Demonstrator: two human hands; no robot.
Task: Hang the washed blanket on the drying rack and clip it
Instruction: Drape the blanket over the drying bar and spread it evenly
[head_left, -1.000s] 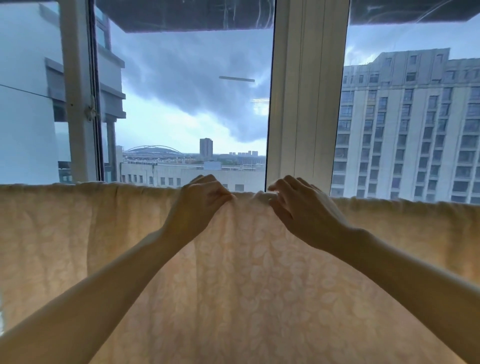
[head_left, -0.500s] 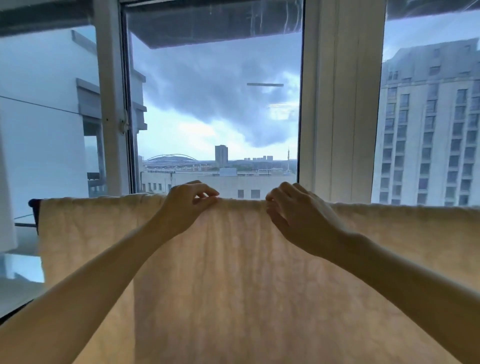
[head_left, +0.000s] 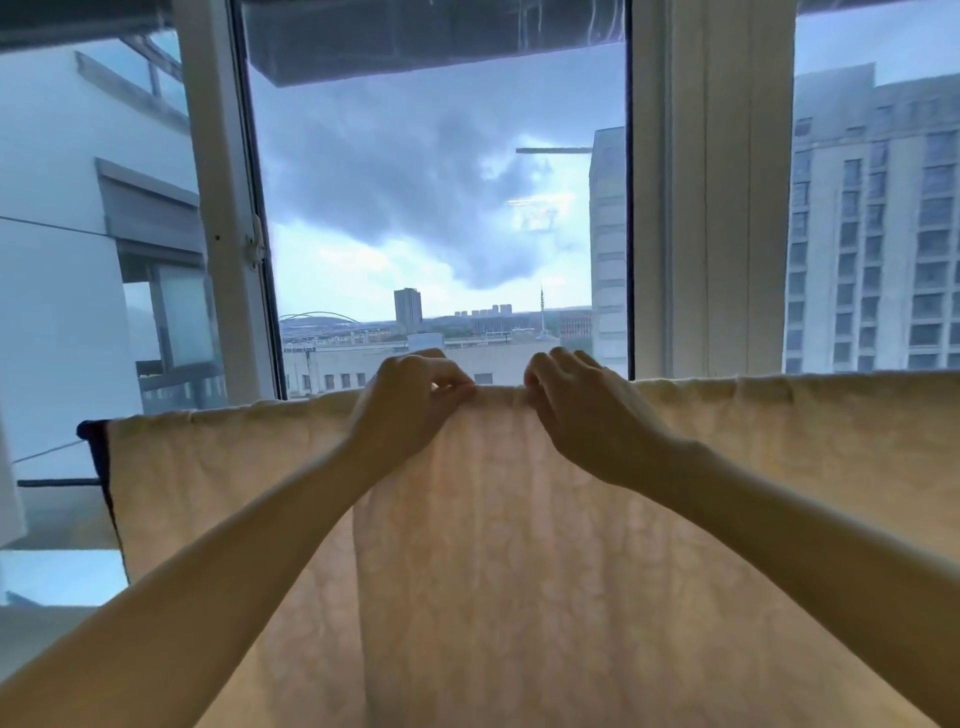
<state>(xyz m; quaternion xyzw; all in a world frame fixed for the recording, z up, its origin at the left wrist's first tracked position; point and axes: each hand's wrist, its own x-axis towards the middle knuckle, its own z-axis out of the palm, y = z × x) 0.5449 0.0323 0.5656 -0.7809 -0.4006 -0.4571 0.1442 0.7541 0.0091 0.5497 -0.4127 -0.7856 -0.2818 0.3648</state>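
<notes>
Two bare forearms reach up from the near corners toward the middle. Between and behind them the blanket (head_left: 519, 571) hangs as a pale cream sheet, light glowing through its faint pattern. It is draped over a line that its top fold hides, and it spans from a dark-edged left side to the right border of the view.

At that top fold the left hand (head_left: 410, 400) has its fingers curled and pinches the cloth between thumb and fingertips. Just to its right, close but apart, the right hand (head_left: 587, 415) hooks its fingers over the fold and grips it too.

A dark rod (head_left: 57, 482) pokes out left of the blanket. Beyond stand the white window frame (head_left: 706, 208), then a tower block (head_left: 872, 234) at right, low city buildings, and dark clouds (head_left: 415, 182) farthest off.
</notes>
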